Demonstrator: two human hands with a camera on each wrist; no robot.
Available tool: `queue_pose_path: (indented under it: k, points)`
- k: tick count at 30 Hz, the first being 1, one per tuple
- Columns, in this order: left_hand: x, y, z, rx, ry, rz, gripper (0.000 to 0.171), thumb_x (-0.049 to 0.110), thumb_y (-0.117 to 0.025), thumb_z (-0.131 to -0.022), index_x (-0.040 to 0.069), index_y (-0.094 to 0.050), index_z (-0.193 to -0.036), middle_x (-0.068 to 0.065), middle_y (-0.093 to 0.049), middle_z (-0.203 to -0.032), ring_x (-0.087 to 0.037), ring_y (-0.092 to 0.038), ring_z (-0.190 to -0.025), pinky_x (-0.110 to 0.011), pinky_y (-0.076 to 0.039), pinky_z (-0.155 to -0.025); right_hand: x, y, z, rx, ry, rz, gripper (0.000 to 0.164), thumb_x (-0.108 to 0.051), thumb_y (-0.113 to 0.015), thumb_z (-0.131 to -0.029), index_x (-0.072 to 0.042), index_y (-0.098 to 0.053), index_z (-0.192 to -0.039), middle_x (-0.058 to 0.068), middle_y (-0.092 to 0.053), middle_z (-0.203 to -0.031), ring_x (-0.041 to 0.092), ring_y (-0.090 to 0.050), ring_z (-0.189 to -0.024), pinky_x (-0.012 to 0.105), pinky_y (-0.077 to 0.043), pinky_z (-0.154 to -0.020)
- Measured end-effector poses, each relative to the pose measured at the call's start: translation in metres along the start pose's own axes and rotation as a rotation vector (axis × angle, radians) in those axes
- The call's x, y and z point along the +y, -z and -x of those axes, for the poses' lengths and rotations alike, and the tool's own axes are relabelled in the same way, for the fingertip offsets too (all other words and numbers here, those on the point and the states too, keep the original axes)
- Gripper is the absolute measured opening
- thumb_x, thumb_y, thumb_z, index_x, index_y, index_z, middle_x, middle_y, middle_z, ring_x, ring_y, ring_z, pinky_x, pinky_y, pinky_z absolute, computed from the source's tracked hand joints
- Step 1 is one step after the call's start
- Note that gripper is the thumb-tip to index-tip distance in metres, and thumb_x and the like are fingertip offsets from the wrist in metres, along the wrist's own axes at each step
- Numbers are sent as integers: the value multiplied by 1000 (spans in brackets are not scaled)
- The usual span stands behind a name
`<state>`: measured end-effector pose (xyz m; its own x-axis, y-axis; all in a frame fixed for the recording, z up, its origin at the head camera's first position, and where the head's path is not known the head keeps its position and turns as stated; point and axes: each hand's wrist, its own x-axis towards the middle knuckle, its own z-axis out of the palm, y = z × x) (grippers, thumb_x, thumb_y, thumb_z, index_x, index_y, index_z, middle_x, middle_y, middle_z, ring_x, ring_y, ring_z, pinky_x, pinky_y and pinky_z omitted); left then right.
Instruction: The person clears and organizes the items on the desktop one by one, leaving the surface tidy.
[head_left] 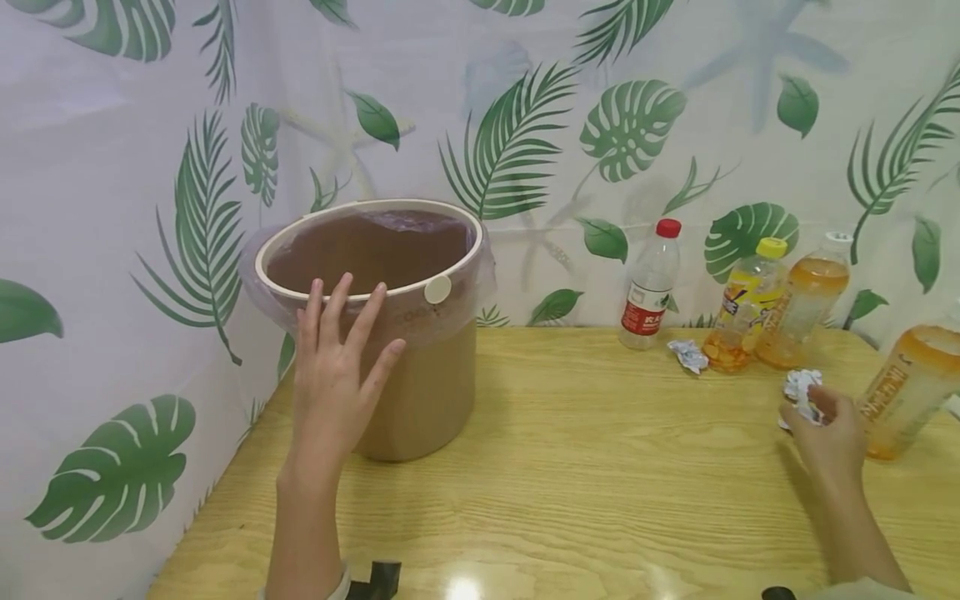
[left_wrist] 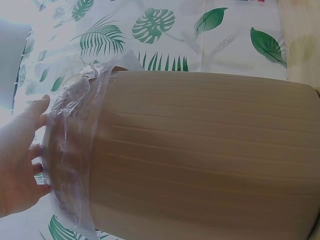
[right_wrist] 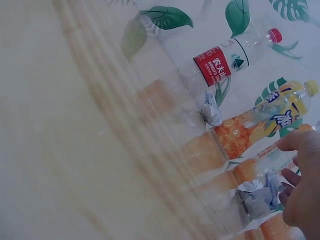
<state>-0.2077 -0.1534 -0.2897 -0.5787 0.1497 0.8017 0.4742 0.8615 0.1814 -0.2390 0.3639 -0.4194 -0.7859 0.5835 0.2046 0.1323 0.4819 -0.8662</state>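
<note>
My left hand (head_left: 330,379) rests on the near rim of a brown trash bin (head_left: 423,392), its fingers spread and mostly straight. A clear plastic liner (left_wrist: 75,150) is folded over that rim. On the right, my right hand (head_left: 832,442) is at a crumpled silvery-white paper ball (head_left: 802,385), thumb and fingers apart around its near side. In the right wrist view the thumb stands clear of the ball (right_wrist: 260,197), while the fingertips (right_wrist: 287,187) are close beside it; contact is hard to tell.
A second crumpled ball (head_left: 688,356) lies near the red-capped bottle (head_left: 647,292). Beside it stand a yellow-capped bottle (head_left: 742,308) and a white-capped bottle (head_left: 806,304). Another bottle (head_left: 911,392) stands right of my right hand. A leaf-patterned cloth (head_left: 525,125) hangs behind the wooden table (head_left: 585,467).
</note>
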Motion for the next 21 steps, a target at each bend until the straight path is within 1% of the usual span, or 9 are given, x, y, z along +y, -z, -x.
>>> queue_pose_path:
  k: [2, 6, 8, 11, 12, 14, 16, 18, 21]
  points:
    - [0, 0, 0, -1, 0, -1, 60, 55, -30, -94, 17, -40, -140, -11, -23, -147, -26, -2, -137, -47, -2, -109, 8, -1, -2, -5, 7, 19, 52, -21, -58, -87, 5, -42, -130, 18, -45, -122, 24, -41, -108, 21, -35, -88]
    - [2, -1, 0, -5, 2, -8, 61, 56, -28, -94, 17, -40, -140, -11, -23, -147, -25, -1, -138, -46, -2, -109, 19, -4, -4, 7, 46, 31, 49, -18, -60, -87, 5, -45, -128, 16, -49, -118, 9, -44, -95, 14, -34, -76]
    - [2, -1, 0, -9, 2, -9, 61, 56, -28, -94, 17, -40, -140, -11, -23, -147, -25, -1, -138, -46, -2, -109, 22, -5, -5, 10, 83, 1, 45, -15, -61, -86, 4, -47, -125, 6, -52, -110, 1, -43, -90, 11, -34, -73]
    - [2, 0, 1, -15, 6, -7, 60, 55, -30, -94, 17, -39, -141, -11, -22, -147, -26, -1, -137, -46, -2, -109, 24, -8, -5, 4, 156, -95, 36, -8, -62, -85, -2, -52, -119, -14, -52, -99, -7, -44, -89, 6, -36, -72]
    - [2, 0, 1, -15, 8, -8, 60, 55, -30, -94, 17, -38, -141, -11, -22, -147, -25, 0, -137, -46, -2, -109, 24, -10, -4, -2, 180, -130, 35, -6, -62, -85, -6, -53, -119, -19, -52, -97, -8, -44, -91, 4, -36, -74]
    - [2, 1, 1, -18, 13, -8, 60, 54, -31, -94, 18, -38, -141, -10, -21, -148, -25, 0, -138, -45, -2, -109, 24, -11, -4, -5, 206, -190, 37, -3, -62, -84, -11, -54, -119, -23, -52, -99, -7, -46, -98, 4, -35, -82]
    - [1, 1, 2, -18, 14, -10, 59, 54, -31, -94, 18, -38, -141, -10, -21, -148, -25, 0, -138, -46, -2, -109, 24, -11, -3, -12, 207, -192, 38, -5, -61, -86, -11, -53, -122, -17, -54, -109, -1, -43, -110, 10, -31, -94]
    - [2, 1, 1, -18, 13, -8, 59, 54, -31, -94, 18, -38, -141, -10, -21, -148, -25, 0, -138, -46, -2, -109, 25, -10, -4, -16, 186, -149, 41, -9, -60, -87, -7, -51, -126, -4, -52, -125, 11, -38, -122, 23, -26, -103]
    - [2, 0, 1, -16, 8, -3, 59, 54, -31, -95, 18, -38, -141, -10, -21, -148, -25, 0, -138, -46, -2, -109, 31, -7, -5, -78, 159, -40, 51, -17, -58, -88, 2, -40, -133, 21, -36, -139, 36, -27, -129, 47, -22, -105]
